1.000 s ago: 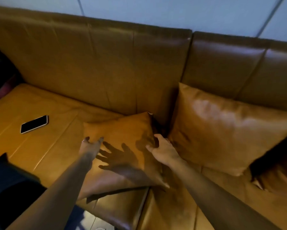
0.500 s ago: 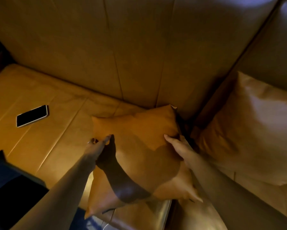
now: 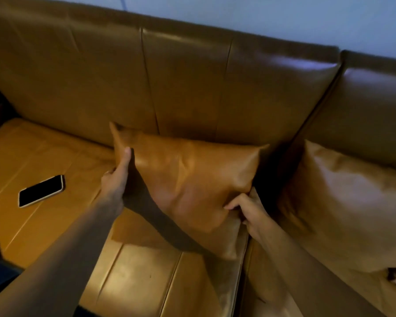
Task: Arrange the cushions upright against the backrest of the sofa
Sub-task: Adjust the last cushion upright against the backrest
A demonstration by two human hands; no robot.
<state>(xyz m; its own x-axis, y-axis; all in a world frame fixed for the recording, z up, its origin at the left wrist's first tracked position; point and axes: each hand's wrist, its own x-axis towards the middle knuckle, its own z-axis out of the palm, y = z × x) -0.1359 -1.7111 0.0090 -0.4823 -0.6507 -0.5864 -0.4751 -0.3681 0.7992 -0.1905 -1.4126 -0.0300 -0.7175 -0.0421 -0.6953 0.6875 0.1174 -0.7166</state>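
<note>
I look down at a tan leather sofa point(image 3: 55, 225) from above, with a pale wall behind it. Both of my bare arms reach forward to a tan leather cushion point(image 3: 187, 184) in the middle of the view. It stands tilted on the seat, its top edge leaning against the backrest point(image 3: 192, 88), its lower corner near the seam between two seat sections.

My left hand point(image 3: 115, 179) is closed on the cushion's left edge — thumb laid up the front face, the other fingers hidden behind. My right hand point(image 3: 249, 209) is clamped on the lower right edge, fingers curled and pinching the leather.

To the right, a second, larger cushion point(image 3: 343, 202) already leans upright against the neighbouring backrest section, a dark gap separating it from the first. On the seat to the left lies a phone point(image 3: 41, 191) — face up, dark screen, pale edge, well apart from the hands.
</note>
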